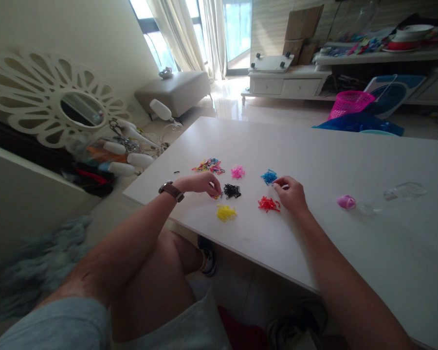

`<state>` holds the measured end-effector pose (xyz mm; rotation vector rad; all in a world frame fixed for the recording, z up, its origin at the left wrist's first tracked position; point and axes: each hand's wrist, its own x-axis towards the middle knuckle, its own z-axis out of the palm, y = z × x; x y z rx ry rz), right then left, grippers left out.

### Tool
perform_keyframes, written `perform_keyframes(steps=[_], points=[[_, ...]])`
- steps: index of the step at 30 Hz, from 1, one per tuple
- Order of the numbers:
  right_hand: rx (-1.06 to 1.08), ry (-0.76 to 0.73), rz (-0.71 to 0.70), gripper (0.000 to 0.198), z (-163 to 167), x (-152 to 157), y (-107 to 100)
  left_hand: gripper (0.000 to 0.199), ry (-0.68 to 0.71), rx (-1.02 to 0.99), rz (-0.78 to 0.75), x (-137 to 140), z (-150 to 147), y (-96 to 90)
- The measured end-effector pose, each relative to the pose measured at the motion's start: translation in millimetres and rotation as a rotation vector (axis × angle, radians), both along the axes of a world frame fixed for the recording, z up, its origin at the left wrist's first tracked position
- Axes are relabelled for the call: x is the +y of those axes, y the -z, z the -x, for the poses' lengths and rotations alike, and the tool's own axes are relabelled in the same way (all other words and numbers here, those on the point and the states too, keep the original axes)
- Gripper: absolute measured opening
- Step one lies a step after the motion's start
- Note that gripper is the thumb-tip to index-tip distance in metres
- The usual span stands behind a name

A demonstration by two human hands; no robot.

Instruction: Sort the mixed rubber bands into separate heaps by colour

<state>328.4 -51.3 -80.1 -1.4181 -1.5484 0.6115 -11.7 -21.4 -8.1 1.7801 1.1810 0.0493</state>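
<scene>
Small clip-like pieces lie in piles sorted by colour on the white table. My left hand (pixel 206 184), with a watch (pixel 171 191) on its wrist, is closed, fingertips down beside the black pile (pixel 232 191). A few small coloured pieces show under those fingertips. Just beyond it lies a mixed-colour pile (pixel 209 166). My right hand (pixel 291 193) pinches at the near right edge of the blue pile (pixel 269 177), above the red pile (pixel 269 204). What either pinch holds is too small to make out. Pink (pixel 237 172) and yellow (pixel 226 213) piles complete the group.
One dark piece (pixel 176 172) lies apart on the left of the white table (pixel 314 160). To the right are a clear bottle (pixel 405 191) on its side and a pink-purple object (pixel 346 202). A pink basket (pixel 350 102) stands beyond the far edge.
</scene>
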Motion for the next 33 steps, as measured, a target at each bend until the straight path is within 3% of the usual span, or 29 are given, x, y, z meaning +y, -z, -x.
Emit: perform_keyframes(steps=[8,27,33], points=[[-0.016,-0.005,-0.006,0.018,-0.2,0.1,0.1,0.013,0.082,0.017,0.145,-12.4,-23.7,8.1],[-0.027,-0.005,0.022,0.018,1.2,-2.4,-3.7,0.016,0.148,-0.044,0.148,-8.1,-23.0,17.8],[-0.018,-0.014,0.001,0.017,0.9,-2.2,-4.2,0.019,0.093,-0.128,0.084,-14.4,-31.6,9.5]])
